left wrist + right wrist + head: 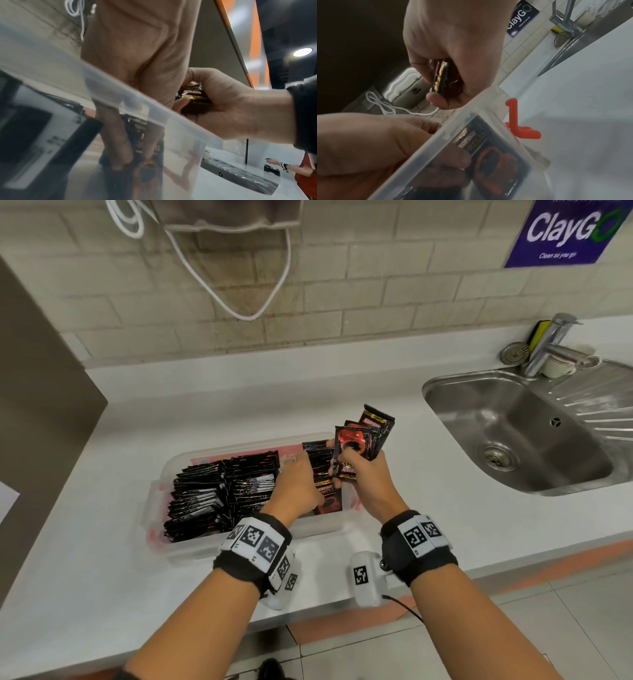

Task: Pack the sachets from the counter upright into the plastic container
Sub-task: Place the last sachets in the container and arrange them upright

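On the white counter (102, 559), seen from the head camera, a clear plastic container (161, 510) sits at the centre, its left half filled with rows of black sachets (212, 498) standing on edge. At about 3 o'clock of those rows the left hand (296, 484) reaches down into the container, fingers curled round one sachet (322, 474) that stands upright against the right end. Just at 1 o'clock of it, the right hand (364, 474) grips a fanned bunch of sachets (363, 440) above the container's right edge. A steel sink (513, 433) lies well apart at 3 o'clock, with a blue poster (568, 231) on the tiled wall at 1 o'clock.

From the left wrist camera, the left hand's fingers (116, 148) show through the container wall (171, 121), wrapped round the dark sachet; at 2 o'clock the right hand (231, 108) is closed round its bunch (193, 97).

From the right wrist camera, the right hand (453, 47) pinches the bunch (441, 77) edge-on, while the single sachet (488, 155) stands inside the container by a red clip (522, 131).
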`<action>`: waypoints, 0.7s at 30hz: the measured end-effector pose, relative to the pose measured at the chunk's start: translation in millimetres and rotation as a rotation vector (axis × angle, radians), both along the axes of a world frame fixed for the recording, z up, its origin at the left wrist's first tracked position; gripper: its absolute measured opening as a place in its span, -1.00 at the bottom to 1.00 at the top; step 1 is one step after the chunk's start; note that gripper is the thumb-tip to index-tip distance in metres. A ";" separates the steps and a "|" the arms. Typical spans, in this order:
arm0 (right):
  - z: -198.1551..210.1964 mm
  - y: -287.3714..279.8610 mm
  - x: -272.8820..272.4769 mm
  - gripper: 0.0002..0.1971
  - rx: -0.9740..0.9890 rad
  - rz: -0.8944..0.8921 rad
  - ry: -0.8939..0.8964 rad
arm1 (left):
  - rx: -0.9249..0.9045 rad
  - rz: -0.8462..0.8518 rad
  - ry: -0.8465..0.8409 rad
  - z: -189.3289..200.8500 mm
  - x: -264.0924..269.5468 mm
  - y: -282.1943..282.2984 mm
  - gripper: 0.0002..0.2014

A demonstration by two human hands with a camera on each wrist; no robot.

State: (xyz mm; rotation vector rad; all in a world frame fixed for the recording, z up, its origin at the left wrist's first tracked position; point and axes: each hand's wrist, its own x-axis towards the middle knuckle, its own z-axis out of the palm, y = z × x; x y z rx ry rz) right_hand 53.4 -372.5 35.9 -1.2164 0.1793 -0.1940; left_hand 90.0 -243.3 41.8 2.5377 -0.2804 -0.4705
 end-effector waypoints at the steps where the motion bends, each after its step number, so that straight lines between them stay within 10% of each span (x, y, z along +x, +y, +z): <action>1: -0.3 0.2 -0.9 -0.84 0.012 0.001 -0.003 | -0.014 0.000 -0.001 2.4 0.0 1.4 -0.25; 8: 0.8 -0.3 -2.3 -0.85 0.059 0.044 0.006 | -0.198 -0.029 -0.048 39.0 5.8 19.7 -0.66; 13: 3.0 -2.4 -2.9 -0.79 0.046 0.119 0.009 | -0.572 -0.006 0.006 65.6 4.8 16.5 -0.68; 21: 7.5 -0.4 -6.2 -0.74 0.032 0.222 -0.026 | -0.621 0.043 -0.020 66.3 6.5 13.6 -0.78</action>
